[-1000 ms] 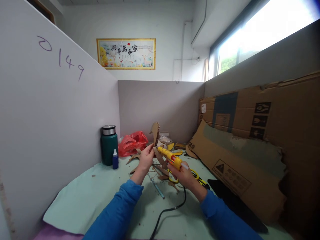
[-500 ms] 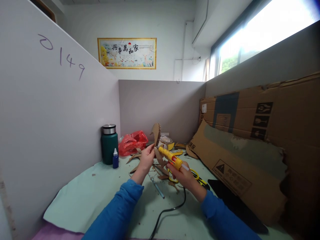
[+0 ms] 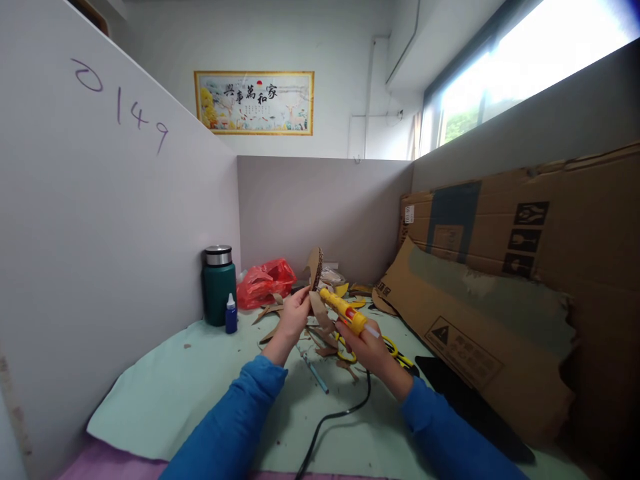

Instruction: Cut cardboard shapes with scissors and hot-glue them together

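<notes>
My left hand (image 3: 295, 316) is closed around a curved piece of cardboard (image 3: 315, 268), its corrugated edge turned to the right. A loose brown strip (image 3: 321, 309) hangs below that piece, between my hands. In my right hand (image 3: 366, 343) is a yellow hot glue gun (image 3: 347, 313) with a whitish glue stick coming out of its back end. Its nozzle points up and left, close to the cardboard; whether they touch I cannot tell. Under my right hand lie yellow-handled scissors (image 3: 391, 345), partly hidden. A light blue pen-like stick (image 3: 318, 377) rests on the table below.
A black cord (image 3: 325, 423) runs toward the front edge. On the left stand a green bottle (image 3: 219, 290) and a small blue squeeze bottle (image 3: 231, 315), beside a red plastic bag (image 3: 267, 283). Large cardboard sheets (image 3: 465, 313) lean at right. Cardboard scraps (image 3: 269, 312) litter the middle.
The glue gun's tip has shifted slightly right along the cardboard, and the cardboard piece has turned a little. Both hands keep their hold.
</notes>
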Demonstrator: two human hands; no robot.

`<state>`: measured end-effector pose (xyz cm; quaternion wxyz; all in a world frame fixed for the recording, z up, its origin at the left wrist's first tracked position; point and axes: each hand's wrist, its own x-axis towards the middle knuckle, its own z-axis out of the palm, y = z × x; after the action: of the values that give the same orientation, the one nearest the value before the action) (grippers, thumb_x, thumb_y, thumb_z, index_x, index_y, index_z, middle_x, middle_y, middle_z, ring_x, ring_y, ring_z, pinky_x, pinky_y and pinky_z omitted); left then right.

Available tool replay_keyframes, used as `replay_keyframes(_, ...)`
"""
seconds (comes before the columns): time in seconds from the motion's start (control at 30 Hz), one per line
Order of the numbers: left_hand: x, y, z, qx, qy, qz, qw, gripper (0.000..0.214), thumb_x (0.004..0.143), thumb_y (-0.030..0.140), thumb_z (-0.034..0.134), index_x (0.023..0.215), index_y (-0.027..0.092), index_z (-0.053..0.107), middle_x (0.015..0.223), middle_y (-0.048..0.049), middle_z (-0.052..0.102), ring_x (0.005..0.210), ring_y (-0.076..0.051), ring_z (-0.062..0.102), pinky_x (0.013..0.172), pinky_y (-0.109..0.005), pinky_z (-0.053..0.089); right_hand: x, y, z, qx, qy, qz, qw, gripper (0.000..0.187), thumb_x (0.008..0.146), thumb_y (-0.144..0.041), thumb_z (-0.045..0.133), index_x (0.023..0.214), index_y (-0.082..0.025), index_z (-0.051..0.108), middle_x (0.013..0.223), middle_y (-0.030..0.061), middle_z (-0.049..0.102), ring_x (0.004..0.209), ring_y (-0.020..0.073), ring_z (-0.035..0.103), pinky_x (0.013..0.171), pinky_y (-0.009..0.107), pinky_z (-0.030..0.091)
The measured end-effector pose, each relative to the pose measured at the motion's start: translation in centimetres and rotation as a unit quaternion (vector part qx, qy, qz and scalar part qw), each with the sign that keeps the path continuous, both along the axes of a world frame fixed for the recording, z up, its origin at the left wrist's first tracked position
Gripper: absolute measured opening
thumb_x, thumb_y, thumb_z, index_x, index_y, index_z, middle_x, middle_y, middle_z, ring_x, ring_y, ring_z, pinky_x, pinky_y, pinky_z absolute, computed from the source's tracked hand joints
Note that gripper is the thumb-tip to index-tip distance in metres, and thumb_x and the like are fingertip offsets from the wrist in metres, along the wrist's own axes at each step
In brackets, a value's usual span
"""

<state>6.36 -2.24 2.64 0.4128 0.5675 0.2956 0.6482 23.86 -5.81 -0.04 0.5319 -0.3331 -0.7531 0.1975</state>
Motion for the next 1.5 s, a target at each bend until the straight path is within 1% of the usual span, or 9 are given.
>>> replay_keyframes(0.1,-0.1,0.0,0.0,-0.003,-0.003,0.005,1.000,0.042,0.076,0.035,0.063,0.113,0.014,0.064,0.088,-0.0064,0.072,0.068,-0.018,0.066,0.062,-0.028,0.054,-0.1,0.1,-0.4,0.003,-0.003,0.021,1.000,0.031,0.085,-0.045,0.054,0.071,-0.019,0.059,0.053,-0.0007,0.052,0.058,0.0148,0.051,0.055,0.026,0.042)
replay_keyframes(0.2,-0.1,0.0,0.0,-0.014,-0.004,-0.003,1.000,0.043,0.076,0.035,0.063,0.113,0.014,0.064,0.090,-0.0065,0.072,0.068,-0.018,0.066,0.061,-0.029,0.054,-0.2,0.3,-0.6,0.011,0.013,0.013,1.000,0.031,0.085,-0.045,0.054,0.068,-0.020,0.058,0.054,0.0007,0.054,0.060,0.0162,0.053,0.056,0.027,0.042)
replay_keyframes(0.33,0.2,-0.2,0.0,-0.012,-0.003,-0.006,1.000,0.041,0.075,0.035,0.064,0.110,0.014,0.065,0.088,-0.0058,0.072,0.069,-0.018,0.066,0.062,-0.029,0.055,-0.2,0.1,-0.1,0.024,0.033,-0.003,0.999,0.032,0.084,-0.047,0.054,0.065,-0.022,0.057,0.054,0.0020,0.054,0.062,0.0179,0.053,0.055,0.028,0.043)
replay_keyframes(0.5,0.4,-0.5,0.1,-0.013,0.014,-0.016,1.000,0.043,0.074,0.036,0.065,0.109,0.012,0.065,0.085,-0.0070,0.071,0.069,-0.019,0.066,0.059,-0.029,0.054,-0.1,-0.2,0.5,0.026,0.029,-0.031,0.999,0.035,0.085,-0.046,0.053,0.061,-0.021,0.054,0.054,0.0017,0.053,0.059,0.0163,0.051,0.054,0.027,0.042)
replay_keyframes(0.7,0.0,-0.1,0.0,-0.025,-0.001,-0.006,1.000,0.042,0.075,0.036,0.063,0.110,0.013,0.064,0.086,-0.0067,0.072,0.065,-0.018,0.066,0.059,-0.029,0.054,-0.2,0.1,-0.3,0.024,0.013,-0.009,1.000,0.031,0.085,-0.045,0.055,0.068,-0.019,0.054,0.056,0.0001,0.053,0.059,0.0151,0.051,0.054,0.026,0.040)
replay_keyframes(0.8,0.0,-0.1,0.0,-0.027,0.000,-0.006,1.000,0.042,0.075,0.036,0.064,0.110,0.013,0.064,0.086,-0.0064,0.072,0.065,-0.018,0.066,0.059,-0.028,0.054,-0.3,0.2,-0.5,0.022,0.005,0.001,1.000,0.030,0.085,-0.044,0.054,0.068,-0.019,0.053,0.055,-0.0005,0.052,0.059,0.0147,0.050,0.054,0.025,0.040)
replay_keyframes(1.0,0.4,-0.6,-0.1,-0.025,0.016,-0.029,0.999,0.042,0.075,0.034,0.063,0.110,0.012,0.064,0.081,-0.0059,0.071,0.063,-0.018,0.065,0.056,-0.028,0.053,-0.1,0.1,0.2,0.030,0.036,-0.037,0.998,0.034,0.086,-0.045,0.053,0.063,-0.020,0.052,0.053,0.0004,0.051,0.058,0.0154,0.051,0.054,0.026,0.040)
replay_keyframes(1.23,0.1,-0.5,0.1,-0.037,-0.009,-0.005,0.999,0.041,0.074,0.038,0.065,0.106,0.014,0.066,0.079,-0.0052,0.071,0.065,-0.018,0.065,0.057,-0.027,0.052,-0.3,0.0,0.3,0.039,0.018,-0.005,0.999,0.034,0.084,-0.047,0.054,0.062,-0.021,0.053,0.052,-0.0003,0.051,0.058,0.0156,0.051,0.053,0.026,0.041)
replay_keyframes(1.5,0.4,-0.8,0.2,-0.042,-0.010,-0.028,0.999,0.041,0.074,0.037,0.065,0.107,0.013,0.065,0.082,-0.0065,0.071,0.064,-0.017,0.065,0.057,-0.027,0.053,-0.1,0.3,0.1,0.035,0.034,-0.035,0.998,0.034,0.085,-0.048,0.053,0.063,-0.021,0.053,0.052,0.0007,0.051,0.058,0.0168,0.051,0.053,0.027,0.041)
